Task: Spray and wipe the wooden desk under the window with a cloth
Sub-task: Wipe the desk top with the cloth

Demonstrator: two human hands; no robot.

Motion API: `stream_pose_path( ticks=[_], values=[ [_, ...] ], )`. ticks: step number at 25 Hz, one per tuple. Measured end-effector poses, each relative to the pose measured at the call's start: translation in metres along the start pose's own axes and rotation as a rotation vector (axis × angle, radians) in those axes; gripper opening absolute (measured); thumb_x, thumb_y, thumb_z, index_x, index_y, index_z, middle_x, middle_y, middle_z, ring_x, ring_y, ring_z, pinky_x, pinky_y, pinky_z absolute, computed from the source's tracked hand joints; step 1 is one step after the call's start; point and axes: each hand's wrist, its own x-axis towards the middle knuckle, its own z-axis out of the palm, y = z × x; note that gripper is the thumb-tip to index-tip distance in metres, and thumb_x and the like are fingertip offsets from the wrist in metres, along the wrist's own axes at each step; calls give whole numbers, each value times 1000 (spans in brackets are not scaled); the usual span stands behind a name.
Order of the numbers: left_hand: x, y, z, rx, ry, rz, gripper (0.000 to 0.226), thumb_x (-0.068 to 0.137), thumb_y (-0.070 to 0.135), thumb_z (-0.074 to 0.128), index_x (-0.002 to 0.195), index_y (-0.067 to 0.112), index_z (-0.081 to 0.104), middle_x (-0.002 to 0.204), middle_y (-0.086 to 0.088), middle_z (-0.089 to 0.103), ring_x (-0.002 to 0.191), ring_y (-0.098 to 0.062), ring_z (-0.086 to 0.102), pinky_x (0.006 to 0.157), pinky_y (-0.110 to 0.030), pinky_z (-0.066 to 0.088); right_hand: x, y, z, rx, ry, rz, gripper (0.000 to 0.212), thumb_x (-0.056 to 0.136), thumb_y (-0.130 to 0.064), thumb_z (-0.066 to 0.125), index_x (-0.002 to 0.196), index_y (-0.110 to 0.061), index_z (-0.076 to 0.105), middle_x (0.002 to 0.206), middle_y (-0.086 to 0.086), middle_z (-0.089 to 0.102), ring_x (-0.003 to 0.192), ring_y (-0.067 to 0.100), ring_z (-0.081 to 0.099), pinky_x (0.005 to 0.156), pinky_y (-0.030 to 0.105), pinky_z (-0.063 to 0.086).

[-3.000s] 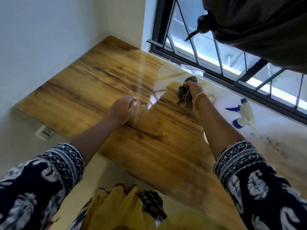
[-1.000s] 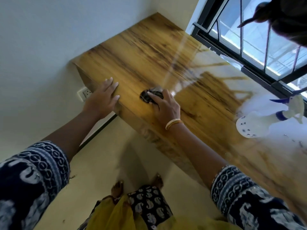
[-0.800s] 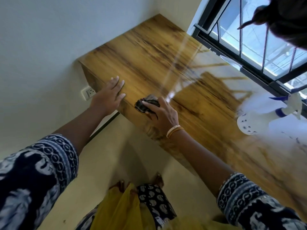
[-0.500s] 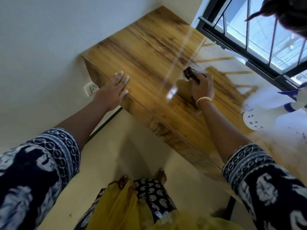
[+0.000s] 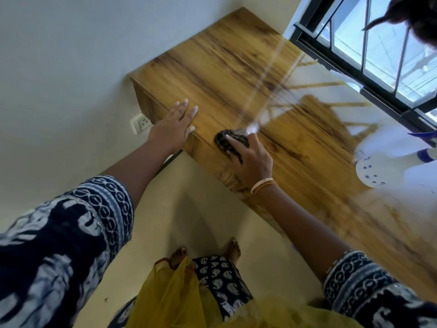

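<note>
**Cloth at the front edge, both hands on the desk**

Your right hand (image 5: 251, 162) is down on the dark cloth (image 5: 230, 140), fingers spread over it and pressing it flat onto the wooden desk (image 5: 236, 74), right by the front edge near the left corner. The cloth is bunched under your fingertips, with part of it poking out ahead of them. Your left hand (image 5: 173, 129) lies flat with straight fingers on the desk corner, just beside the cloth, holding nothing. Over to the right the spray bottle (image 5: 390, 157) sits on the desktop in the glare, well apart from the cloth, below the window (image 5: 378, 43). A wall socket (image 5: 142, 123) shows under the corner, beside your left wrist.
</note>
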Motion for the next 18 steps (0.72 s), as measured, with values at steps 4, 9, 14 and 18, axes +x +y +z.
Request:
stream_pose_path(
  ticks=[4, 9, 14, 18],
  values=[
    [0, 6, -5, 28, -4, -24, 55, 105, 38, 25, 155, 28, 5, 164, -1, -5, 151, -21, -2, 114, -48, 27, 9, 1, -11, 85, -86, -282, 38, 91, -33, 60, 129, -31, 64, 106, 11, 58, 80, 24, 62, 56, 30, 53],
    [3, 7, -7, 25, -59, -31, 57, 105, 37, 27, 156, 27, 4, 164, -2, -7, 151, -22, -3, 116, -50, 23, 88, 53, -26, 75, 40, 145, 40, 96, -37, 49, 135, -34, 56, 122, 11, 53, 95, 28, 58, 75, 34, 53],
    [12, -7, -12, -48, -159, 13, 61, 104, 31, 36, 156, 25, 3, 164, -2, -9, 151, -22, -7, 120, -51, 16, 140, 104, -10, -41, -96, 793, 39, 99, -33, 48, 138, -31, 54, 142, 12, 39, 113, 33, 58, 86, 40, 47],
    [11, -9, -6, -51, -99, 26, 60, 104, 30, 37, 156, 26, 6, 164, -1, -7, 151, -23, -4, 117, -51, 18, 160, 76, 9, -85, -154, 552, 41, 98, -36, 50, 139, -37, 50, 144, 7, 38, 117, 34, 55, 94, 46, 50]
  ],
)
